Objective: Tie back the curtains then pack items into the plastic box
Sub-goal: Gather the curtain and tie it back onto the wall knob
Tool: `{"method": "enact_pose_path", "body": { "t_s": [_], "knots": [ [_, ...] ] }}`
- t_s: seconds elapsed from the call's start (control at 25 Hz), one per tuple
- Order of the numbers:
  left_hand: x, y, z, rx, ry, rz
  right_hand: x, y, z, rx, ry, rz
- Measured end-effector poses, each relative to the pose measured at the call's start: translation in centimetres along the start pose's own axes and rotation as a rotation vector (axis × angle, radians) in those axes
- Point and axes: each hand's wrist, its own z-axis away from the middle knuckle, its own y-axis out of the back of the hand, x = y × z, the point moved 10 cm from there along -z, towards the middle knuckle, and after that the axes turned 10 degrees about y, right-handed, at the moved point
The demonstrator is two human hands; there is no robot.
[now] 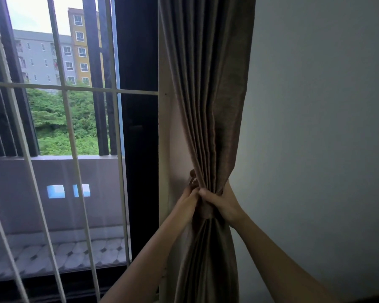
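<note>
A brown pleated curtain hangs at the right side of the window, gathered into a narrow waist at mid height. A matching tie-back band wraps that waist. My left hand grips the band's end on the curtain's left, just below a small wall hook. My right hand holds the gathered curtain and band from the right, fingers curled round the front. The two hands touch at the waist. No plastic box is in view.
A pale window frame post stands just left of the curtain. White metal bars cross the glass, with a balcony and buildings beyond. A plain grey wall fills the right side.
</note>
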Motion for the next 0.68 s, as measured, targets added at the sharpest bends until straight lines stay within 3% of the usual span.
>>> {"method": "enact_pose_path", "body": {
  "t_s": [0.2,0.32,0.56,0.68],
  "knots": [
    [0.7,-0.2,0.8,-0.163,-0.077,0.125,-0.4,0.4,-0.5,-0.009,0.033,-0.063],
    [1.2,-0.6,0.7,-0.286,-0.055,0.056,-0.3,0.4,-0.4,-0.009,0.037,-0.097],
    [1.8,0.8,0.2,-0.17,-0.01,-0.149,-0.3,0.1,-0.4,0.003,0.017,-0.09],
    [3.1,2.5,-0.2,0.055,-0.154,-0.589,-0.6,0.0,-0.4,0.065,0.018,-0.074]
  ]
}}
